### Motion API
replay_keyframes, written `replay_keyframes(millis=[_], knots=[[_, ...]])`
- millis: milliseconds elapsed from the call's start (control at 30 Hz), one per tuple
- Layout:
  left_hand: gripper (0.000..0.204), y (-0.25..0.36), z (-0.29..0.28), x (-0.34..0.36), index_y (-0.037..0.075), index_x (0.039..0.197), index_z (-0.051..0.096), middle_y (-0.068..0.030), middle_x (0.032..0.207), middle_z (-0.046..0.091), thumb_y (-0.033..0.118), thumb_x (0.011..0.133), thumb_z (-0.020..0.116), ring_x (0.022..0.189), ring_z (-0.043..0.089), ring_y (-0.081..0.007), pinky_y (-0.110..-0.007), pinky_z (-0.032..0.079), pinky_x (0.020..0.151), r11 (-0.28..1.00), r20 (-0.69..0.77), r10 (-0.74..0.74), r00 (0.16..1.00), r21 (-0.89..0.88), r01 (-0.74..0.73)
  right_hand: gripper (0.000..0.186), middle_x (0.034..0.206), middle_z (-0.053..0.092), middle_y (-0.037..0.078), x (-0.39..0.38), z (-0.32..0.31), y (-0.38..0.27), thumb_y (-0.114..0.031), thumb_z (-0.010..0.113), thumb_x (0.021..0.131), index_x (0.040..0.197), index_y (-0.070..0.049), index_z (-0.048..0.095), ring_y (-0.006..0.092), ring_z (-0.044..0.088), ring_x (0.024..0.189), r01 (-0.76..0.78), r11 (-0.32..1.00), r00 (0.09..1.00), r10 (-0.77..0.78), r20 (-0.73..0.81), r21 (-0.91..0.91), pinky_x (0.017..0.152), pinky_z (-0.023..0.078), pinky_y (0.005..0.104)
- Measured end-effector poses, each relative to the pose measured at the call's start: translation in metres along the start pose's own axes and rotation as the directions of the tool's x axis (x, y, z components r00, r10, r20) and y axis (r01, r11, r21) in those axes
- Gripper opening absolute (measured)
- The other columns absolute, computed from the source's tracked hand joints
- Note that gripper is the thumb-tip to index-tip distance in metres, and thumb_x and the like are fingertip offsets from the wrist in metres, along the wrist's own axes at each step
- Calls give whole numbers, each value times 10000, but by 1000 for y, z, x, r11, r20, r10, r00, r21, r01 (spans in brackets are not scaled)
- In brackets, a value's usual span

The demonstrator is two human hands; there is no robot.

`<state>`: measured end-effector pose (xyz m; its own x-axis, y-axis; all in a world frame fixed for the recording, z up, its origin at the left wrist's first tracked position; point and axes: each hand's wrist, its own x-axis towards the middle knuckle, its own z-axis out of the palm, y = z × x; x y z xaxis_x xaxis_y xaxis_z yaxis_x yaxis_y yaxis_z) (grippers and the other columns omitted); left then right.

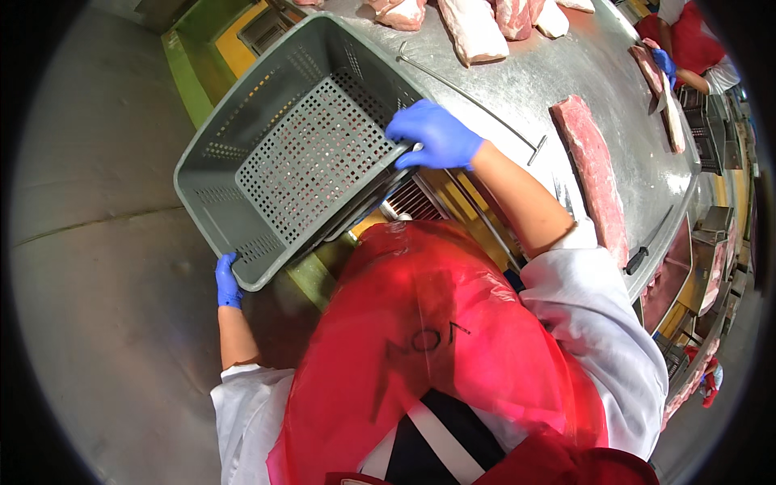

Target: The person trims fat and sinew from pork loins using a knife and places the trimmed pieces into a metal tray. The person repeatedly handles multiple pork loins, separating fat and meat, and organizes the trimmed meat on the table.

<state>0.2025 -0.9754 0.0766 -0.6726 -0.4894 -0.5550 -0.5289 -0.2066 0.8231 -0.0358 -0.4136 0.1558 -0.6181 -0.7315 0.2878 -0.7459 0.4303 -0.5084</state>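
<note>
A grey plastic crate (194,166) with a perforated floor and sides is tilted between my hands, off the left edge of the metal table. My right hand (436,136), in a blue glove, grips its rim on the right side, by the table edge. At the crate's near left corner, my left hand (228,281), also blue-gloved, is closed on the rim; some of its fingers are hidden behind the wall. The crate's bare floor holes show. To the right of my right hand, a long thin metal hook (477,101) with a crossbar handle lies on the table.
A long pork loin (594,170) lies on the metal table (541,77), near a black-handled knife (637,260). Several meat pieces (473,31) lie at the far edge. Across the table, a gloved co-worker (664,66) handles a meat strip. A green and yellow frame (190,77) stands behind the crate.
</note>
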Motion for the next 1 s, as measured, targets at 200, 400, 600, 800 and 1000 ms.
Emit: replay_keyframes(millis=[200,400,600,800,1000], knots=[[449,21,28,-22,-34,1293,550,-140,1151,652,185,910,634,1089,612,-250,-389,479,975,899,36,362,931,251,-359,319,1026,609,167,-127,38,138,-283,631,915,1168,-90,612,392,605,974,-767,492,637,659,-400,-412,835,487,523],[614,87,64,-81,-33,1425,419,-233,1336,571,152,898,673,1245,551,-373,-439,435,1045,312,-20,814,581,859,-406,140,990,641,235,-135,35,159,-170,532,943,1001,-62,601,438,641,880,-828,497,561,734,-382,-261,775,508,502],[702,179,142,-161,53,1482,387,-211,1482,442,188,871,707,1345,478,-349,-493,396,1089,-297,517,852,81,606,-738,113,931,630,217,-98,-58,46,-45,521,899,988,-51,590,439,625,836,-586,802,742,478,-470,-110,730,505,479],[373,216,211,-161,127,1224,603,-121,1120,643,203,870,692,1030,635,-307,-440,499,857,-635,787,614,-58,449,-629,213,947,622,174,18,-44,-116,-8,589,810,1014,-52,633,390,644,840,26,992,983,-3,-183,125,716,531,428],[258,203,106,-82,86,1038,676,-123,872,634,37,788,640,799,644,-359,-454,516,687,-396,699,682,216,601,-695,403,1271,570,182,19,-50,-151,-142,682,836,1220,-60,592,368,545,1180,96,991,971,-113,-210,-90,984,449,477]])
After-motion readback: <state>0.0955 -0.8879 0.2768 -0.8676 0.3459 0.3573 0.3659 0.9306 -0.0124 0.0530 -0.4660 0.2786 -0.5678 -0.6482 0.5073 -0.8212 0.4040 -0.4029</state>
